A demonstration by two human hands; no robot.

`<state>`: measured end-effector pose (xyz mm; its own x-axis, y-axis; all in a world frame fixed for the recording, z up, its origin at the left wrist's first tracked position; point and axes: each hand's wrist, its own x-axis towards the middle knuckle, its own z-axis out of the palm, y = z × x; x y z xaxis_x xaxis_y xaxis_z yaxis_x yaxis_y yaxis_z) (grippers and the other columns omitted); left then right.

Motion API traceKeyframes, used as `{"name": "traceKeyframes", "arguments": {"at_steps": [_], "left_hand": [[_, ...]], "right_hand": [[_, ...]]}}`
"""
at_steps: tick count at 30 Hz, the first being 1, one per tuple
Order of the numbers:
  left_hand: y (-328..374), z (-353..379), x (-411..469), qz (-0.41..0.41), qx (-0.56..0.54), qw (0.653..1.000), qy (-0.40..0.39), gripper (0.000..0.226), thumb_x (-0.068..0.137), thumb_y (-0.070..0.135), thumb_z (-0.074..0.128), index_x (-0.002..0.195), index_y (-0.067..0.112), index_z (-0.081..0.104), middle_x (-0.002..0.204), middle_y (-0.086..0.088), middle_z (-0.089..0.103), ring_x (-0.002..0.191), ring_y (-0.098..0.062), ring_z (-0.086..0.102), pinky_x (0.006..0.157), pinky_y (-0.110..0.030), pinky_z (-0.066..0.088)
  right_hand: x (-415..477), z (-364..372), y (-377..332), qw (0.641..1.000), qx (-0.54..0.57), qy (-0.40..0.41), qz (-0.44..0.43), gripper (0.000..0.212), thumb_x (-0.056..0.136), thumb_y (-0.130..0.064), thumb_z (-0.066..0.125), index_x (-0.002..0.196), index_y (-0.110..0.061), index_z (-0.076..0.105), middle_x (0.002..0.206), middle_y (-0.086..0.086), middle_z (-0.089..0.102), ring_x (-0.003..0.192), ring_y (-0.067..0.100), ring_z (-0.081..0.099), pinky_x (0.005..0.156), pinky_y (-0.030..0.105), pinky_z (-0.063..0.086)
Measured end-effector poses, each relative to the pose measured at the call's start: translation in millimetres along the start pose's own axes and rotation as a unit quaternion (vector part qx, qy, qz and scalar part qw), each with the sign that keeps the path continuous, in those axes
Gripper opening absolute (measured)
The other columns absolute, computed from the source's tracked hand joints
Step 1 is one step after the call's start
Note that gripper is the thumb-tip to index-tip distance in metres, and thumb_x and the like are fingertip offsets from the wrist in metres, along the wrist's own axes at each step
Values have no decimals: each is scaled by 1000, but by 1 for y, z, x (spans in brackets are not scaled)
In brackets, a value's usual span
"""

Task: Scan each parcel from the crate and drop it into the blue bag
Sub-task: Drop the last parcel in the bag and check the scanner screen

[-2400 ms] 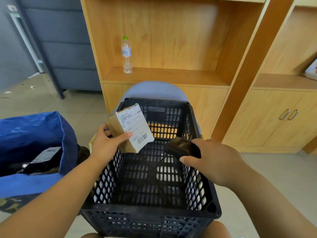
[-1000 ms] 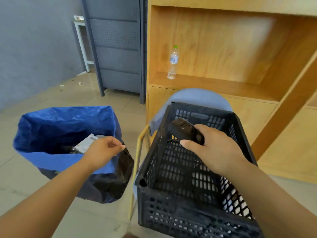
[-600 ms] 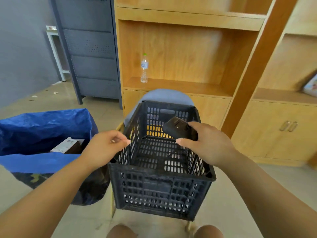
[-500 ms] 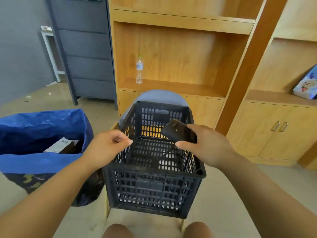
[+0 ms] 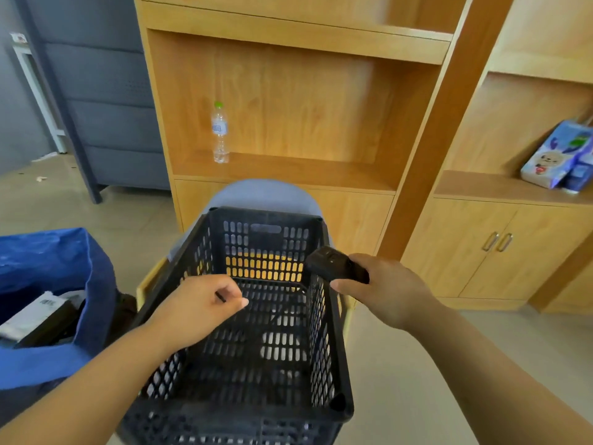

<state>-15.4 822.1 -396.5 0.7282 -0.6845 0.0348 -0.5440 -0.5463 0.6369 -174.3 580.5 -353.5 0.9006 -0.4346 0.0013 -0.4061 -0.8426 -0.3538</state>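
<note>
The black slatted crate (image 5: 325, 319) stands on a chair in front of me, and I see no parcel inside it. My left hand (image 5: 199, 308) hovers over the crate's left side with curled fingers and holds nothing. My right hand (image 5: 382, 289) grips a black handheld scanner (image 5: 335, 268) above the crate's right rim. The blue bag (image 5: 73, 261) stands open on the floor at the left. A parcel with a white label (image 5: 32, 313) lies inside the bag with other dark packets.
A grey-blue chair back (image 5: 263, 194) rises behind the crate. A wooden shelf unit (image 5: 288, 168) carries a water bottle (image 5: 220, 133). Cupboard doors (image 5: 497, 245) and a blue printed package (image 5: 555, 155) are at the right. A dark grey cabinet (image 5: 106, 123) is at the back left.
My left hand dropped the labelled box into the blue bag, then came back empty over the crate. My right hand with the scanner shifted to the crate's right rim.
</note>
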Motion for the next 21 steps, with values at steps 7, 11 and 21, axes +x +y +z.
{"name": "traceKeyframes", "arguments": {"at_steps": [7, 11, 21], "left_hand": [[43, -31, 94, 9, -3, 999, -47, 8, 88, 39, 63, 89, 32, 66, 94, 17, 66, 82, 1, 61, 71, -16, 42], [90, -67, 128, 14, -30, 997, -69, 19, 89, 43, 60, 105, 34, 61, 100, 17, 65, 85, -1, 62, 80, -23, 49], [243, -124, 169, 130, -291, 932, -173, 32, 80, 35, 74, 102, 54, 62, 103, 23, 69, 104, -3, 62, 94, -33, 49]], "right_hand": [[76, -58, 11, 977, 201, -21, 64, 41, 94, -52, 47, 94, -13, 61, 66, 1, 51, 65, 18, 48, 65, 34, 36], [91, -120, -3, 950, 292, -52, 96, 49, 97, -48, 45, 93, -1, 58, 70, 7, 47, 58, 12, 48, 62, 25, 39], [70, -261, -18, 870, 436, -209, 94, 53, 86, -58, 54, 107, -11, 68, 92, 15, 72, 85, 30, 70, 74, 44, 56]]}}
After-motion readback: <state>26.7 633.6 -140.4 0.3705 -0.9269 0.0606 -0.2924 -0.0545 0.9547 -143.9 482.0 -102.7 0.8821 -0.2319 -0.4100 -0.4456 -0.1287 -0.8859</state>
